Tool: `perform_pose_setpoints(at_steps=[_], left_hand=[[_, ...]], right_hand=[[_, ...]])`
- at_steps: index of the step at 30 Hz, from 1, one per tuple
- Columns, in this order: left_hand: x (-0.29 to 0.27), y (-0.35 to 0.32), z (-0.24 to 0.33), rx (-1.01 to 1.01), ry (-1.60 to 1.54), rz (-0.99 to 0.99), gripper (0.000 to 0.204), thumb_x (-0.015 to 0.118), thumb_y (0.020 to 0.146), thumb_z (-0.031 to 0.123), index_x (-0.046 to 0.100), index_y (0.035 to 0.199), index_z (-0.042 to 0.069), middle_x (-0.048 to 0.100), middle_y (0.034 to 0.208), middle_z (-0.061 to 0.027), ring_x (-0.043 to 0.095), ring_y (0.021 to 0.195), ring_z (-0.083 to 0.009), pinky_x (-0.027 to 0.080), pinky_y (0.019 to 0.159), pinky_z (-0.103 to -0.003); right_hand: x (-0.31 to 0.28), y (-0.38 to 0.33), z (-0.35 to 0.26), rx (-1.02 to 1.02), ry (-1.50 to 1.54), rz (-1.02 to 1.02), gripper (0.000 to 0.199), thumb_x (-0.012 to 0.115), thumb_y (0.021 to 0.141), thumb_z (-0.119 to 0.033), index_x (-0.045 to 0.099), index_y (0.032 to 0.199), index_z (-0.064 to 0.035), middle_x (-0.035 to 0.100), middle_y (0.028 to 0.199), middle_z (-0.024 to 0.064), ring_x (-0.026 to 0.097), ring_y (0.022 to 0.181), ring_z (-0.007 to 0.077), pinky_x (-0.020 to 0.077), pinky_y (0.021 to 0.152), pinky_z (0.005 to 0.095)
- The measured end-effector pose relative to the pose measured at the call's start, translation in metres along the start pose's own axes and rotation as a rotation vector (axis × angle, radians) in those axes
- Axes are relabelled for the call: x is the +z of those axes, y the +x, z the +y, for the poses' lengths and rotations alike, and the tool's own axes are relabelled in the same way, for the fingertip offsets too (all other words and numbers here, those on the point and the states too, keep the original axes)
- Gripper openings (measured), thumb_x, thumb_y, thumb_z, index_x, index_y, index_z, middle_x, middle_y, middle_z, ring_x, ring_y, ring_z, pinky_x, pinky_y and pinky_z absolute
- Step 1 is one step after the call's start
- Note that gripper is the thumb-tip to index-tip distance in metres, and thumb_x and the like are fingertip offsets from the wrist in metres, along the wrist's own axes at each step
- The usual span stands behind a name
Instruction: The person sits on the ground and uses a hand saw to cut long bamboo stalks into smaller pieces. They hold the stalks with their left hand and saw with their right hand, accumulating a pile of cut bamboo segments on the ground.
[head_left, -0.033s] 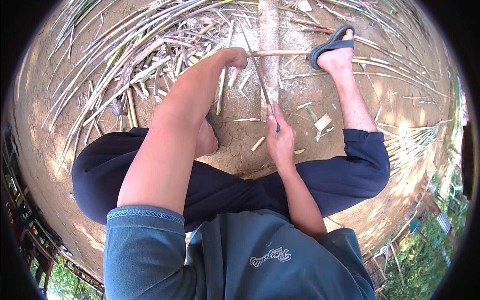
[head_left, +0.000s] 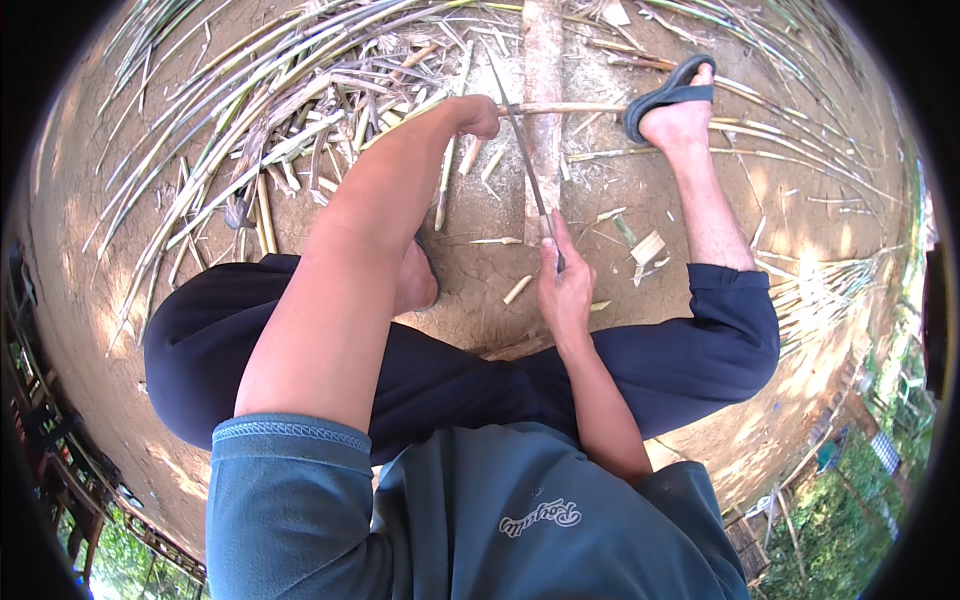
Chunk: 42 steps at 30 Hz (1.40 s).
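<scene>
My left hand (head_left: 481,119) is closed around the near-left end of a pale cane stalk (head_left: 580,107), its fingers mostly hidden behind the wrist. The stalk lies across a wooden plank (head_left: 541,75) and reaches right to my sandalled foot (head_left: 668,105). My right hand (head_left: 566,285) grips the handle of a saw (head_left: 527,160) with a long, narrow, dark blade; its teeth are too small to make out. The blade slants up and left and crosses the stalk just right of my left hand. Whether it touches the stalk I cannot tell.
Long stalks (head_left: 190,150) and a heap of cut scraps (head_left: 320,125) cover the ground at the far left. More stalks (head_left: 790,140) lie beyond my right foot. Whitish dust (head_left: 595,85) surrounds the plank. Short pieces (head_left: 517,289) and chips (head_left: 648,246) are scattered nearer me.
The hands, saw, plank and outstretched foot all appear slightly farther right, as if the view shifted. Both grips stay the same.
</scene>
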<state>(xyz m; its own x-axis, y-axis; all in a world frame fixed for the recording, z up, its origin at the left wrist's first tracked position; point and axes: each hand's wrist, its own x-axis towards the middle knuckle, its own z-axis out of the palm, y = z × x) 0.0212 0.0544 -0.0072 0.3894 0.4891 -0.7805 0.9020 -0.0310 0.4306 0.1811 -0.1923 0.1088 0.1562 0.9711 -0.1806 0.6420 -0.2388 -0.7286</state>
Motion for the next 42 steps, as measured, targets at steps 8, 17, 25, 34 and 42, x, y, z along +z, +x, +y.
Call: perform_pose_setpoints(at_steps=[8, 17, 25, 34, 42], left_hand=[[0.002, -0.001, 0.002, -0.057, -0.158, -0.104, 0.030, 0.054, 0.078, 0.007, 0.058, 0.101, -0.012, 0.053, 0.071, -0.0181, 0.050, 0.055, -0.0246, 0.040, 0.048, -0.040], [0.001, -0.001, 0.005, -0.082, -0.105, -0.073, 0.023, 0.055, 0.073, 0.009, 0.057, 0.086, -0.009, 0.047, 0.061, -0.0148, 0.044, 0.050, -0.0234, 0.038, 0.046, -0.039], [-0.003, -0.006, 0.007, -0.068, -0.044, -0.127, 0.020, 0.056, 0.072, 0.009, 0.055, 0.084, -0.008, 0.047, 0.061, -0.0131, 0.046, 0.052, -0.0232, 0.039, 0.046, -0.039], [0.005, 0.005, 0.002, -0.069, -0.161, -0.093, 0.020, 0.058, 0.072, 0.010, 0.056, 0.081, -0.007, 0.045, 0.059, -0.0130, 0.044, 0.050, -0.0225, 0.039, 0.047, -0.040], [-0.002, -0.009, 0.007, -0.128, -0.132, -0.071, 0.014, 0.056, 0.071, 0.010, 0.052, 0.075, -0.003, 0.043, 0.058, -0.0092, 0.041, 0.049, -0.0202, 0.035, 0.046, -0.037]], right_hand=[[0.007, 0.017, -0.005, 0.078, 0.009, -0.018, 0.041, 0.052, 0.095, -0.019, 0.052, 0.136, -0.0145, 0.057, 0.069, 0.0254, 0.057, 0.056, 0.0344, 0.0460, 0.061, 0.0421], [-0.002, 0.030, -0.003, 0.187, 0.027, -0.106, 0.040, 0.053, 0.095, -0.019, 0.053, 0.135, -0.0141, 0.062, 0.079, 0.0287, 0.067, 0.067, 0.0354, 0.0487, 0.064, 0.0403], [-0.023, -0.019, 0.015, 0.000, 0.032, -0.003, 0.040, 0.053, 0.096, -0.020, 0.053, 0.135, -0.0129, 0.062, 0.084, 0.0307, 0.069, 0.077, 0.0350, 0.0509, 0.070, 0.0400], [0.014, 0.053, 0.000, 0.046, -0.007, -0.047, 0.040, 0.056, 0.094, -0.015, 0.054, 0.133, -0.0053, 0.056, 0.061, 0.0234, 0.053, 0.047, 0.0284, 0.0448, 0.054, 0.0406], [-0.018, -0.021, 0.041, -0.098, 0.037, 0.033, 0.039, 0.054, 0.094, -0.012, 0.054, 0.133, -0.0044, 0.062, 0.072, 0.0247, 0.061, 0.057, 0.0218, 0.0501, 0.062, 0.0340]])
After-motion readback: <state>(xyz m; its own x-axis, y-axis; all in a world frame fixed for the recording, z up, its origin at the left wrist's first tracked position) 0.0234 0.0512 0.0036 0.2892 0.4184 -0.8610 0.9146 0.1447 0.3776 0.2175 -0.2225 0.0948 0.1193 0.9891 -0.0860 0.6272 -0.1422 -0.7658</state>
